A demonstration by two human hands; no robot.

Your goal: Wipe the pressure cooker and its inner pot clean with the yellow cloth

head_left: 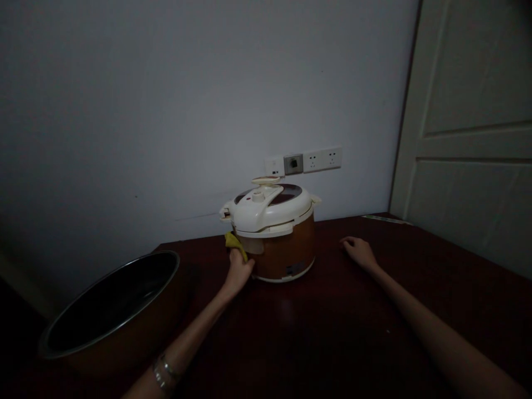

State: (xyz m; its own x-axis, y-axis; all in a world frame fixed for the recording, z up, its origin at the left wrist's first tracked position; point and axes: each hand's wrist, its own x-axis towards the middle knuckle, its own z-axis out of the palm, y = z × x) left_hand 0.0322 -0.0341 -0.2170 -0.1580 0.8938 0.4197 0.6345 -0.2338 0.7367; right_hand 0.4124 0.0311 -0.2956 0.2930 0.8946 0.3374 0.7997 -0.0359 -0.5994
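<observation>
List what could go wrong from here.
1. The cooker might shift if pushed: the left grip holds a yellow cloth at its left side, while the right grip is apart from it and braces nothing.
2. The wide pot sits close to the left forearm, so a swing that way could knock it.

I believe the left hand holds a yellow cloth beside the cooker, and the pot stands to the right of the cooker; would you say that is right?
Not quite: the head view shows the pot to the left of the cooker. The left hand does hold a yellow cloth beside the cooker.
</observation>
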